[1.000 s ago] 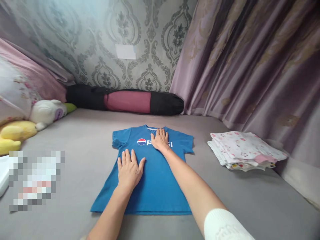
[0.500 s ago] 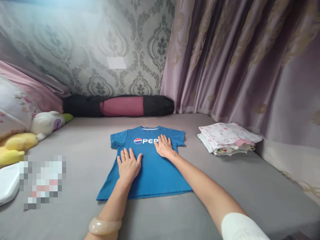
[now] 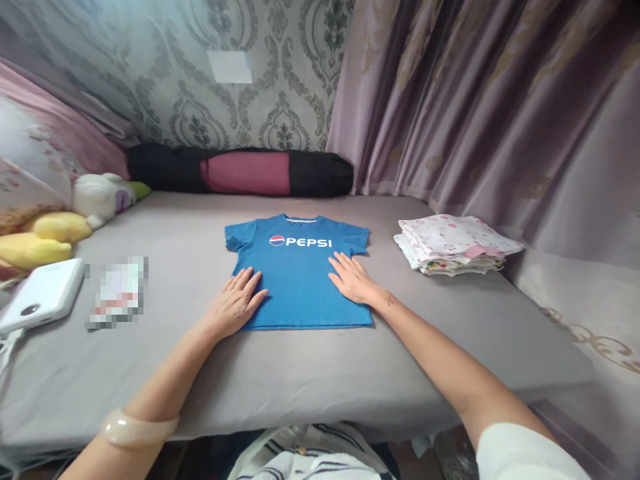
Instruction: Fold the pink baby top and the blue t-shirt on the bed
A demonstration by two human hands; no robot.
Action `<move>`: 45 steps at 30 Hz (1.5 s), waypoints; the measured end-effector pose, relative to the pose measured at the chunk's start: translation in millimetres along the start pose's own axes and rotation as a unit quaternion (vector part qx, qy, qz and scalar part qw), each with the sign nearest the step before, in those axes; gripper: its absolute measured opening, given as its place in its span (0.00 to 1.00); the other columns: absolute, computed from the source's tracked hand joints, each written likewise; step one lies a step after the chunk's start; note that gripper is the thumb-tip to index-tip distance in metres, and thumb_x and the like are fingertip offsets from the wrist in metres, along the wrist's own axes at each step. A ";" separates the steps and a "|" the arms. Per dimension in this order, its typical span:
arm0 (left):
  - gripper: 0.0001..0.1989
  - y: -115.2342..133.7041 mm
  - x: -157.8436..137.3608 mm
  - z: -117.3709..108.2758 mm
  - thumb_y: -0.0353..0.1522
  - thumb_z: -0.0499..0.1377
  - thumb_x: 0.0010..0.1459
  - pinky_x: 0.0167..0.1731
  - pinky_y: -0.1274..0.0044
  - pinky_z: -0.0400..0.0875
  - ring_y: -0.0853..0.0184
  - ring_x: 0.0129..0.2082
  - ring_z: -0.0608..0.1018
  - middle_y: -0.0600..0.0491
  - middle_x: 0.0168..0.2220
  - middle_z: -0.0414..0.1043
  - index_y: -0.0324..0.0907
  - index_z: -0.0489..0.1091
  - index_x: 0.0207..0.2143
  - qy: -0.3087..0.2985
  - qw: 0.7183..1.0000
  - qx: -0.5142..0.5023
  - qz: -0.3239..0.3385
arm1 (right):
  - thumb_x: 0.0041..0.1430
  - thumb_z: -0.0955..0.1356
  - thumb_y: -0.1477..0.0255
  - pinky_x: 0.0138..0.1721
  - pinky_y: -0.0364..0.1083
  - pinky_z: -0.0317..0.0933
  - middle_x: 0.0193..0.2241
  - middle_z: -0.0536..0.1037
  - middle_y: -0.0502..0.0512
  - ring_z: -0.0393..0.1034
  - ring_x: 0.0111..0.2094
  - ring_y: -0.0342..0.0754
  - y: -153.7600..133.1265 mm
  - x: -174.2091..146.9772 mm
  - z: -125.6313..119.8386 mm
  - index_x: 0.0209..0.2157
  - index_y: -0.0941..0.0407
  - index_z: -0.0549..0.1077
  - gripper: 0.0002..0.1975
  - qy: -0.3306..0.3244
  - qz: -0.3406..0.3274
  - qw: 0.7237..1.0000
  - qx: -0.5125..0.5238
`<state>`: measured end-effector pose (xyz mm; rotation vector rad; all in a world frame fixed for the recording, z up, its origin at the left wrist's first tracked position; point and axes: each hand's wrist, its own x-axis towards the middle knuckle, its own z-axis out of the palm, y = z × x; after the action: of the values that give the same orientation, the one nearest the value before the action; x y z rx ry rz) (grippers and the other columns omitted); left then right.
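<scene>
A blue T-shirt (image 3: 297, 287) with a white Pepsi print across its chest lies spread flat, front up, its collar away from me. My left hand (image 3: 239, 301) rests palm down over the shirt's lower left edge, fingers stretched out. On the opposite side, my right hand (image 3: 354, 279) lies flat with spread fingers on the right edge, below the sleeve. Neither hand grips the cloth. Part of the lower left hem is hidden beneath my left hand.
The shirt lies on a grey-sheeted bed (image 3: 320, 373). To the right is a stack of folded patterned cloths (image 3: 455, 243). On the left are a white power bank (image 3: 50, 287), a blurred-out item (image 3: 117, 291) and plush toys (image 3: 103, 199). A black and maroon roll (image 3: 245, 172) lies along the wall.
My view has tilted down. My left hand has moved to the shirt's left edge, and my right hand has slid off the print to the right edge. The whole print now shows.
</scene>
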<state>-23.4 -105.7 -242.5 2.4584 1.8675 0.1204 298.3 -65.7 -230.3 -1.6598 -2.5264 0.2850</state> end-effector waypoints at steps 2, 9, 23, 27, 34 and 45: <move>0.30 -7.8 -12.4 -0.2 0.45 0.41 0.66 0.64 0.64 0.47 0.59 0.67 0.53 0.44 0.67 0.49 0.39 0.55 0.64 0.009 1.000 0.001 0.000 | 0.68 0.53 0.59 0.66 0.53 0.33 0.68 0.45 0.58 0.35 0.68 0.51 2.5 -10.0 -0.8 0.66 0.58 0.52 0.30 -0.005 -0.006 1.000 0.006; 0.28 -9.7 -34.3 -5.0 0.42 0.38 0.67 0.64 0.58 0.45 0.58 0.67 0.54 0.46 0.66 0.54 0.40 0.57 0.63 0.002 1.000 0.016 -0.016 | 0.67 0.54 0.58 0.66 0.58 0.29 0.68 0.46 0.59 0.36 0.68 0.52 -2.7 -30.5 -6.0 0.66 0.56 0.53 0.30 -0.005 -0.016 1.000 0.012; 0.25 56.6 -7.9 -29.8 0.45 0.42 0.67 0.60 0.68 0.59 0.61 0.62 0.64 0.50 0.63 0.60 0.49 0.65 0.58 -0.052 0.981 -0.072 0.172 | 0.66 0.57 0.55 0.67 0.54 0.31 0.67 0.48 0.54 0.37 0.68 0.50 -36.5 -60.1 -20.7 0.64 0.51 0.57 0.29 -0.068 -0.120 0.980 0.143; 0.22 59.7 18.5 -48.9 0.41 0.42 0.67 0.46 0.75 0.70 0.63 0.47 0.76 0.49 0.46 0.75 0.46 0.75 0.44 -0.054 0.974 -0.103 0.193 | 0.66 0.59 0.64 0.62 0.47 0.48 0.59 0.68 0.53 0.58 0.61 0.47 -30.0 -57.8 -24.5 0.55 0.51 0.71 0.19 -0.015 -0.125 0.971 0.206; 0.15 117.1 105.1 -36.6 0.33 0.48 0.64 0.39 0.77 0.68 0.64 0.38 0.77 0.47 0.40 0.76 0.40 0.75 0.41 -0.054 0.952 -0.196 0.230 | 0.65 0.59 0.69 0.38 0.41 0.61 0.36 0.81 0.54 0.74 0.37 0.46 -4.7 -50.3 -31.5 0.39 0.54 0.76 0.14 0.125 0.133 0.956 0.228; 0.17 184.1 178.3 -6.7 0.37 0.59 0.57 0.40 0.76 0.69 0.61 0.42 0.77 0.46 0.42 0.75 0.39 0.72 0.47 -0.007 0.975 -0.174 0.140 | 0.58 0.64 0.60 0.28 0.43 0.49 0.24 0.77 0.53 0.71 0.30 0.47 1.3 -55.1 -30.7 0.24 0.54 0.72 0.15 -0.004 0.211 0.965 0.153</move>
<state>200.1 16.5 -214.1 2.4410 1.3432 0.4020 327.3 -112.7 -199.8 -2.0391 -1.9756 0.6791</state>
